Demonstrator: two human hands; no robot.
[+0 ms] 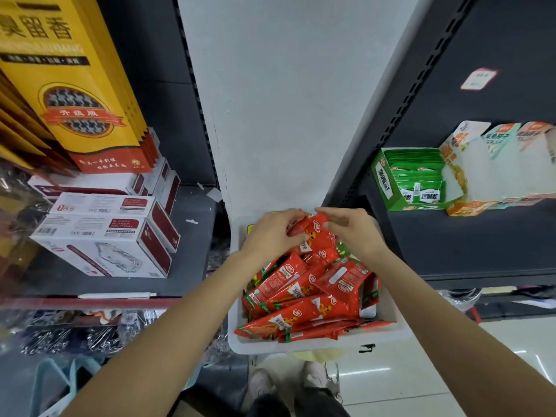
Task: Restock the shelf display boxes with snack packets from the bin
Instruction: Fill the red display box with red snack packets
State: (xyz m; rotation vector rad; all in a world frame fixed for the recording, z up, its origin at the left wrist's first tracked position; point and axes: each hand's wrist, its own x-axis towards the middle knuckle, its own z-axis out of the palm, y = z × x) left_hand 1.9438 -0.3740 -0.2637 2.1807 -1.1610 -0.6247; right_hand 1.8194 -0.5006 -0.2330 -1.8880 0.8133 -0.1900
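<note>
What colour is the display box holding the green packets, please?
Green, with a white label on its side; head view.

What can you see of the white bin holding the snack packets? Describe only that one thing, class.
The white bin is a rectangular, plastic-looking tub with rounded corners and a thick rim. It sits upright between two dark shelving units, in front of a white pillar. Red snack packets fill it in a loose heap, some overhanging the near rim. Both hands reach in at its far end.
</note>
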